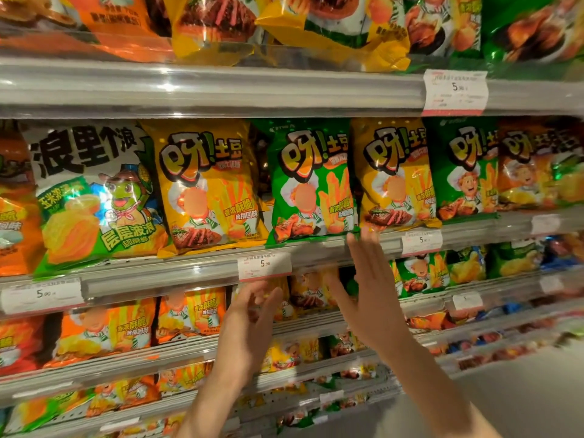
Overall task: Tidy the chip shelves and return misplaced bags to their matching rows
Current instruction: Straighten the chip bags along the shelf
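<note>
On the eye-level shelf a green chip bag point(311, 184) stands between two yellow chip bags, one to its left point(208, 184) and one to its right point(395, 175). Further right is another green bag point(461, 169), then an orange one point(524, 165). A white and green bag with a cartoon turtle point(94, 191) stands at the left. My left hand point(249, 324) and my right hand point(369, 289) are both raised, open and empty, just below the green bag. The right fingertips reach the shelf edge under it.
Clear plastic shelf rails point(177, 273) carry price tags point(264, 265). The shelf above holds orange, yellow and green bags point(215, 23). Lower shelves hold smaller orange point(104, 330), yellow and green bags. The floor shows at the lower right point(521, 399).
</note>
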Demonstrator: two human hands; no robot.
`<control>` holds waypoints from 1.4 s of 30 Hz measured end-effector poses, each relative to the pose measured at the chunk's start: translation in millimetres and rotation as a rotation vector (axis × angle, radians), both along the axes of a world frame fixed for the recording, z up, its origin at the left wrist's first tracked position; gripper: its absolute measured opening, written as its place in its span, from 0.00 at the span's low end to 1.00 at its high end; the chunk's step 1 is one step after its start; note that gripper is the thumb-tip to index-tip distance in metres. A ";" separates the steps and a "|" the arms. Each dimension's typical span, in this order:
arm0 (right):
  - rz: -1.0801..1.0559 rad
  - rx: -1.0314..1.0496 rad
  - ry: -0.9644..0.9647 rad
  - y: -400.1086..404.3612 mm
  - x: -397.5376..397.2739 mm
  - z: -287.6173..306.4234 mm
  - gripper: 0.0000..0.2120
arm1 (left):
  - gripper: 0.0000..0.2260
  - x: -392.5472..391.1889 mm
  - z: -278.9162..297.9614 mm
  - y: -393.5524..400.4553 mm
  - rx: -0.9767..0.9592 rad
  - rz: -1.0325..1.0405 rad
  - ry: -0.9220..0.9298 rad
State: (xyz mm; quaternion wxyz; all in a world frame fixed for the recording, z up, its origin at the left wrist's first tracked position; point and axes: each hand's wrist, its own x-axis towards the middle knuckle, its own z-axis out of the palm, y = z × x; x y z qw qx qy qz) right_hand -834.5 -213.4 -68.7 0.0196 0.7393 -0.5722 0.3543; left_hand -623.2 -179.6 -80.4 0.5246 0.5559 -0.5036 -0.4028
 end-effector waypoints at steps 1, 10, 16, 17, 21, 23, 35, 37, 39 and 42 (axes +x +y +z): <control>-0.008 0.055 -0.015 7.2 -3.2 -5.7 0.37 | 0.18 2.5 -3.3 3.7 -0.025 -0.009 -0.132; 0.016 0.371 -0.257 62.6 -36.9 -37.5 0.33 | 0.30 -11.7 4.7 39.7 -0.126 -0.066 -0.485; 0.006 0.447 -0.314 56.9 -79.2 -36.1 0.31 | 0.28 -49.7 0.8 38.1 -0.037 -0.009 -0.510; 0.019 0.461 -0.327 52.8 -89.3 -36.0 0.31 | 0.27 -58.4 -0.2 36.2 -0.030 0.010 -0.515; 0.075 0.489 -0.327 30.9 -139.8 -33.2 0.34 | 0.22 -102.4 -1.8 27.3 -0.005 0.078 -0.539; 0.113 0.494 -0.297 18.6 -170.2 -29.7 0.32 | 0.21 -133.0 -3.6 19.7 0.005 0.134 -0.520; 0.162 0.275 -0.196 -35.4 -285.7 -1.1 0.26 | 0.05 -271.1 16.8 -18.8 0.090 0.191 -0.239; 0.138 0.182 -0.156 -38.2 -288.7 0.7 0.24 | 0.09 -274.5 16.5 -27.9 0.135 0.212 -0.098; 0.115 0.029 -0.092 -40.4 -288.0 1.0 0.22 | 0.13 -276.6 18.6 -36.0 0.192 0.224 0.072; 0.116 -0.191 0.008 -48.9 -279.7 1.2 0.20 | 0.14 -275.9 23.6 -48.6 0.215 0.223 0.278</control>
